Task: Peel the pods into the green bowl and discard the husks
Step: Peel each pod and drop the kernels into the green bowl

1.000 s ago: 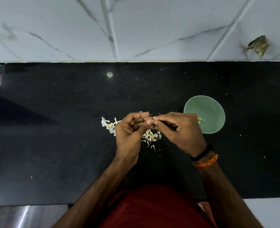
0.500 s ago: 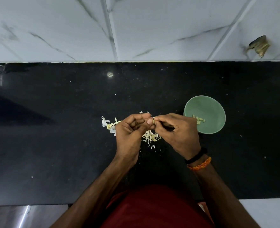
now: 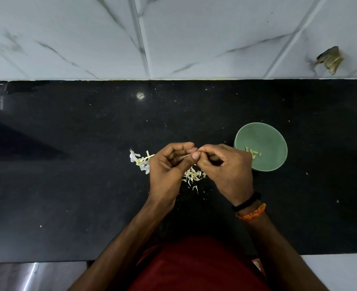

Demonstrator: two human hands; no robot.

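Observation:
My left hand [image 3: 169, 166] and my right hand [image 3: 223, 166] meet fingertip to fingertip over the black counter. Between them both pinch one small pale pod [image 3: 197, 152], mostly hidden by the fingers; a thin pale strip of it shows under my left fingers. Below the hands lies a heap of pale husks [image 3: 193, 175]. More husk pieces [image 3: 138, 160] lie to the left of my left hand. The green bowl [image 3: 263, 133] stands right beside my right hand, with several peeled pale-green pieces [image 3: 252, 153] inside.
The black counter [image 3: 68, 164] runs across the view, dotted with small husk crumbs. Marbled white wall tiles [image 3: 173, 38] rise behind it, with a broken hole [image 3: 330, 59] at the upper right. The counter's front edge is close to my red shirt.
My right hand has shifted a little to the left, off the bowl, so the peeled pieces inside now show. Both hands keep pinching the pod at the same spot.

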